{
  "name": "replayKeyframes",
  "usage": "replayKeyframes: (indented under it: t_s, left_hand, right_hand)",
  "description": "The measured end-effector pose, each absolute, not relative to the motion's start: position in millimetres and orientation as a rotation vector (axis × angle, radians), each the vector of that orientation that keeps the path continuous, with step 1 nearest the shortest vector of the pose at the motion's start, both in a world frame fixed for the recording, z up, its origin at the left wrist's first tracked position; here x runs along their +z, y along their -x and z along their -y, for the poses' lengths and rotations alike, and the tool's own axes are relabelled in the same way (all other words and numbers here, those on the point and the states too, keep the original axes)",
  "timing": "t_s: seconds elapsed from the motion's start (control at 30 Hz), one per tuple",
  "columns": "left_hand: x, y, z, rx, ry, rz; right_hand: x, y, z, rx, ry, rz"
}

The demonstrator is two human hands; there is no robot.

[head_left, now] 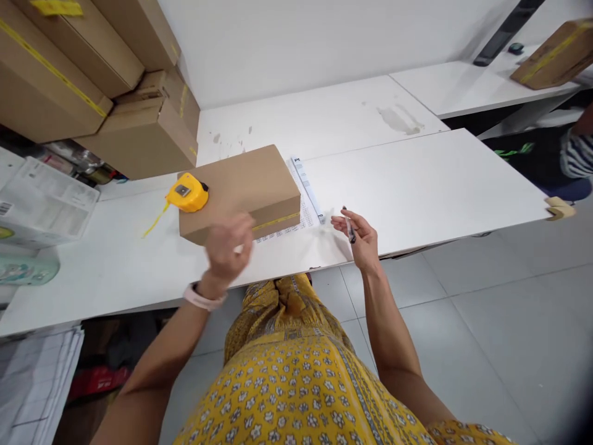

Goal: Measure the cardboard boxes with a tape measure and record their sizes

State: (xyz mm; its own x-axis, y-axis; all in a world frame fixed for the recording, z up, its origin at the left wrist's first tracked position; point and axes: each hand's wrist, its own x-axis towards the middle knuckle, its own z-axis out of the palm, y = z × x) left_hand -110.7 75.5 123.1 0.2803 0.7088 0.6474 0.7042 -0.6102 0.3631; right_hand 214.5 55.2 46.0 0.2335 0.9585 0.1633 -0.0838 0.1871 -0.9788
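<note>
My right hand (364, 241) is closed around a slim dark pen (349, 226), just above the front edge of the white table. Motion smears my left hand (228, 246), which hovers by the near side of a brown cardboard box (241, 179); its fingers look curled, and a small pale spot shows at them. On the box's left end sits a yellow tape measure (188, 192) with a bit of its blade hanging out. Partly under the box lies a printed sheet (306, 213), and a pale blue ruler-like strip (306, 188) rests along it.
Stacked cardboard boxes (139, 130) fill the back left. A white container (50, 198) and a green bottle (28, 270) stand at the left end of the white table (417, 185). Another person's striped sleeve (577, 151) shows at far right, near another box (556, 55).
</note>
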Motion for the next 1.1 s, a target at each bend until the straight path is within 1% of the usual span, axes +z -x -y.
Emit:
replayKeyframes:
  t_s: [0.07, 0.1, 0.2, 0.3, 0.43, 0.6, 0.9, 1.1]
  left_hand:
    - [90, 82, -60, 0.914, -2.524, -1.096]
    - [75, 69, -56, 0.768, -2.518, -1.061]
    - [44, 46, -55, 0.454, -2.512, -1.169]
    - [36, 42, -62, 0.295, -2.535, -1.236]
    - [38, 46, -65, 0.280, -2.514, -1.229]
    - [38, 49, -66, 0.361, -2.444, -1.273]
    - [44, 53, -62, 0.343, -2.454, -1.283]
    - [33, 55, -42, 0.435, -2.467, -1.250]
  right_hand:
    - [49, -207, -53, 0.882, 1.112, 1.041]
    - [49, -202, -53, 0.837, 1.142, 1.035]
    - [46, -188, -58, 0.793, 1.238, 0.994]
    - [39, -177, -64, 0.946, 1.192, 1.008]
    - [32, -172, -70, 1.063, 1.213, 1.097]
    - [29, -167, -74, 0.967, 1.349, 1.152]
    - [37, -150, -69, 1.050, 1.284, 1.245]
    - [33, -128, -75, 1.081, 1.262, 1.221]
